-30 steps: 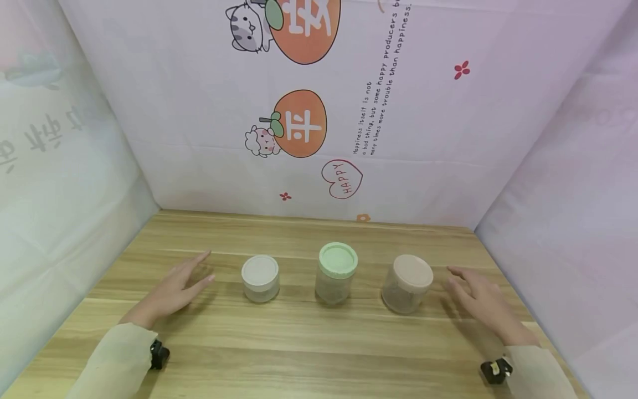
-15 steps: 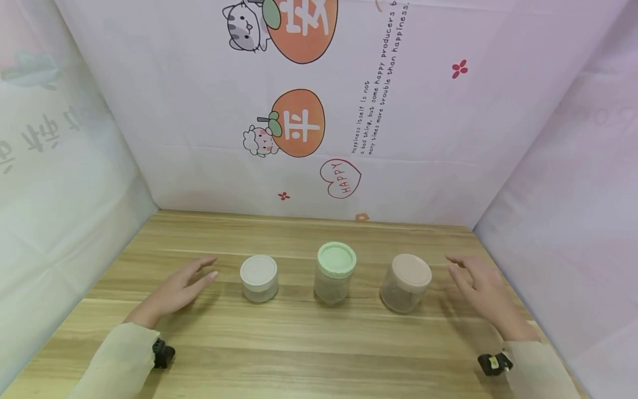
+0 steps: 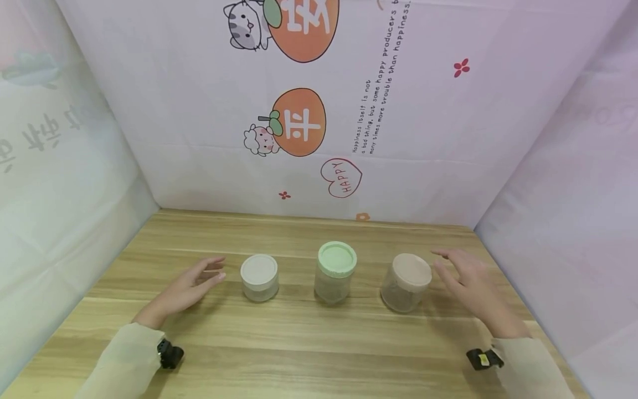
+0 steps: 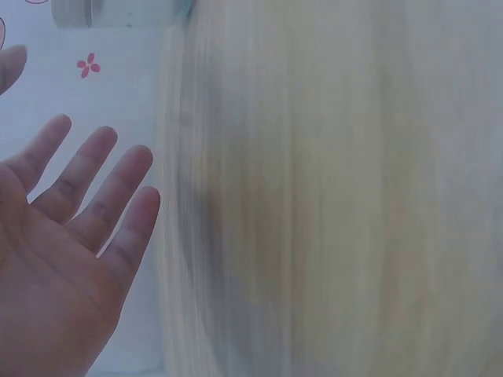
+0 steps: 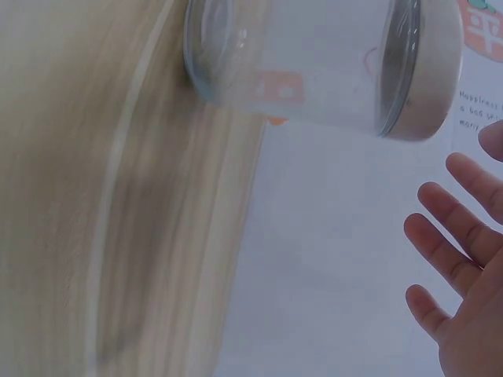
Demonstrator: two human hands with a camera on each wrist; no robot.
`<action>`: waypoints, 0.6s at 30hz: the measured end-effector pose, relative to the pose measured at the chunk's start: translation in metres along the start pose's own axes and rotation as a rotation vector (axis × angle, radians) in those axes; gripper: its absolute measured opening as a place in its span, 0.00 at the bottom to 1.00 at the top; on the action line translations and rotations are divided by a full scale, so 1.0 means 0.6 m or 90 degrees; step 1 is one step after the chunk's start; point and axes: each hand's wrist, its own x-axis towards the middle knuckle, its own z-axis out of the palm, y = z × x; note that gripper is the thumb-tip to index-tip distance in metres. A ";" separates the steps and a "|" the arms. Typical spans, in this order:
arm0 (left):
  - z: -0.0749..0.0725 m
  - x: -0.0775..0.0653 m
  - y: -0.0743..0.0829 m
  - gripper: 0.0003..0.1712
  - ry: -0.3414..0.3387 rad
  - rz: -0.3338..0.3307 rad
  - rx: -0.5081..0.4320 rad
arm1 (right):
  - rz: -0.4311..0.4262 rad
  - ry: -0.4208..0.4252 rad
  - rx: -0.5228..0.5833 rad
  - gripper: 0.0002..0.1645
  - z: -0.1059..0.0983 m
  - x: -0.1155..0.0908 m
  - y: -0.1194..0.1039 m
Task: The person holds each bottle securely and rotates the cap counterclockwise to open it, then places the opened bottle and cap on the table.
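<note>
Three clear jars stand in a row on the wooden table. At the left is a short jar with a white lid (image 3: pixel 260 278), in the middle a taller jar with a pale green lid (image 3: pixel 336 271), at the right a jar with a beige-pink lid (image 3: pixel 406 282). My left hand (image 3: pixel 186 288) hovers left of the white-lidded jar, fingers spread and nothing in them. My right hand (image 3: pixel 468 282) is just right of the beige-lidded jar, fingertips close to its lid. In the right wrist view that hand's fingers (image 5: pixel 452 243) are spread apart beside the jar.
The wooden table (image 3: pixel 279 354) runs back to a white printed cloth (image 3: pixel 209 111) hung upright behind it. Cloth walls also stand at the left and right sides. A small black camera sits on each wrist, below the cream sleeves (image 3: pixel 122 360).
My left hand has moved right, nearer the white-lidded jar. My right hand has moved left and a little away from me, nearer the beige-lidded jar. The jars stay where they were.
</note>
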 end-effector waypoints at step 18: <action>0.026 0.015 0.013 0.50 -0.031 -0.072 -0.141 | -0.084 -0.031 0.039 0.19 0.040 0.047 -0.080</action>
